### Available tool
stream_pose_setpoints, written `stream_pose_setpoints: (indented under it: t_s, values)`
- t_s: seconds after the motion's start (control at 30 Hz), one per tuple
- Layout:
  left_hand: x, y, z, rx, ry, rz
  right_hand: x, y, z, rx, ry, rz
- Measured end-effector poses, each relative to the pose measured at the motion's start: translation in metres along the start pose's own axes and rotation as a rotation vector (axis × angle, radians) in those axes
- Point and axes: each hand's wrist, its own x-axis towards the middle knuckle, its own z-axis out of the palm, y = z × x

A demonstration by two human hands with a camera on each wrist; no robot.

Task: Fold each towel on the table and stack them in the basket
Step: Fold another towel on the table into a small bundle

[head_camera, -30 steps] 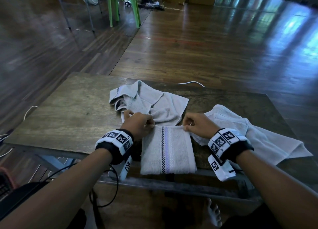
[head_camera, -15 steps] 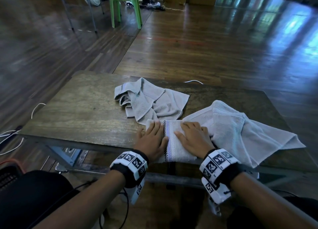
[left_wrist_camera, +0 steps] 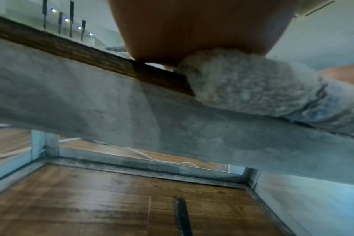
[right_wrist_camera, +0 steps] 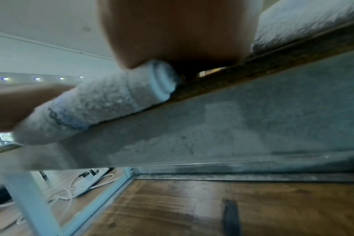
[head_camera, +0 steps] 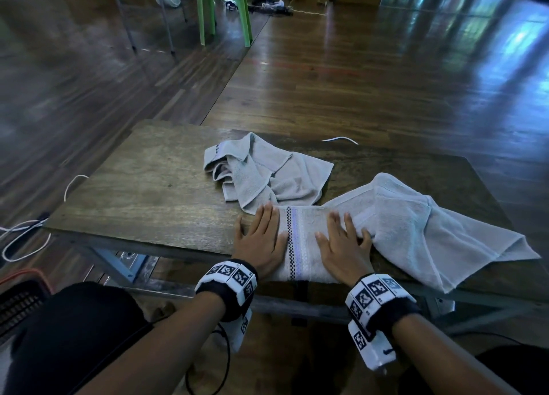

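Observation:
A folded grey towel (head_camera: 300,240) with a checked and purple stripe lies at the near edge of the wooden table (head_camera: 142,192). My left hand (head_camera: 263,237) presses flat on its left part, fingers straight. My right hand (head_camera: 341,243) presses flat on its right part. A crumpled grey towel (head_camera: 267,175) lies behind them. A larger pale towel (head_camera: 421,225) spreads to the right, touching my right hand. In the left wrist view the folded towel's edge (left_wrist_camera: 253,86) bulges over the table edge under my palm. The right wrist view shows the folded towel's edge (right_wrist_camera: 111,102) too.
A dark basket with an orange rim (head_camera: 20,293) stands on the floor at the lower left. White cables (head_camera: 26,234) trail off the table's left side. A green chair (head_camera: 225,11) carrying a yellow basket stands far behind. The table's left half is bare wood.
A second ago both hands pinched the towel's far edge. They folded it toward me and now lie flat on it, sliding apart from the middle toward its sides.

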Motion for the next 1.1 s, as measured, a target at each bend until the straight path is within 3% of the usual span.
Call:
stream_pose_setpoints:
  t_s: [0.17,0.3,0.43,0.57,0.7,0.87,1.1]
  values:
    - [-0.004,-0.023,-0.010,0.041,0.025,-0.043,-0.005,0.016,-0.009,-0.276,0.156,0.006]
    - [-0.016,-0.027,-0.029,-0.155,0.168,-0.151,-0.011,0.019,-0.029,-0.153,0.264,0.046]
    - [-0.021,-0.016,-0.041,-0.487,0.149,-0.239,-0.009,0.015,-0.038,0.166,0.152,0.124]
    - [-0.020,-0.009,-0.046,-0.494,0.022,-0.276,0.001,0.012,-0.030,0.198,-0.040,0.170]
    - [-0.015,-0.005,-0.044,-0.513,-0.023,-0.290,0.012,0.013,-0.026,0.340,-0.035,0.205]
    - [-0.010,-0.004,-0.042,-0.510,-0.075,-0.287,0.014,0.009,-0.027,0.345,-0.048,0.236]
    - [-0.009,0.001,-0.042,-0.644,-0.023,-0.282,0.011,0.004,-0.039,0.511,-0.089,0.174]
